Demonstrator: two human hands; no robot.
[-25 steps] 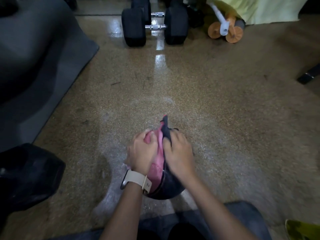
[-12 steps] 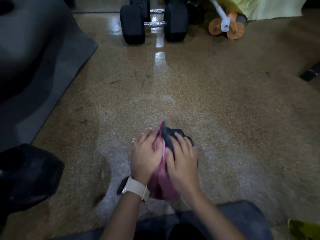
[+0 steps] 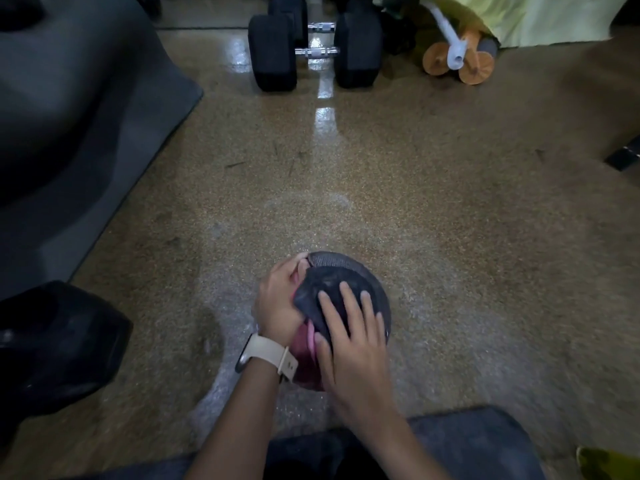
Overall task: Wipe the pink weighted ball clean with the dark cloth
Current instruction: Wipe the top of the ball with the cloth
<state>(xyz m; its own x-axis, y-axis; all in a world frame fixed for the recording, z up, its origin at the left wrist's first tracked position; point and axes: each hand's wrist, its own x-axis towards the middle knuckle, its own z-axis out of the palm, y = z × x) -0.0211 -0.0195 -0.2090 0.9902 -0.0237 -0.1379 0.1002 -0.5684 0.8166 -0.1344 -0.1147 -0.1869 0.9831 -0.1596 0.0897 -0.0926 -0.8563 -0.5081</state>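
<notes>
The pink weighted ball [image 3: 306,355] is sitting on the speckled floor [image 3: 450,220], close in front of the person's knees and near the floor's near edge. Only a pink strip of it is showing, low between the two wrists; the rest is lying under the dark cloth [image 3: 332,289] and the hands.

The left hand [image 3: 278,306] is cupping the ball's left side, fingers curling up over its top by the edge of the cloth. A pale watch [image 3: 266,358] is sitting on that wrist. The right hand [image 3: 353,344] is lying flat on top, fingers spread, pressing the cloth against the ball's upper right side. So both hands are close together, nearly touching, one bracing the ball and the other bearing down on the cloth.

The floor around the ball is looking paler and shiny, as though damp.

Toward the floor's far edge, a pair of black dumbbells [image 3: 311,50] is standing with chrome handles, and just to their right a small orange-wheeled item [image 3: 457,62] is poking out from under a yellow-green sheet [image 3: 536,19]. A grey mat [image 3: 79,140] is covering the far left corner, and a dark bulky object [image 3: 52,344] is resting by the left edge, well apart from the ball.
</notes>
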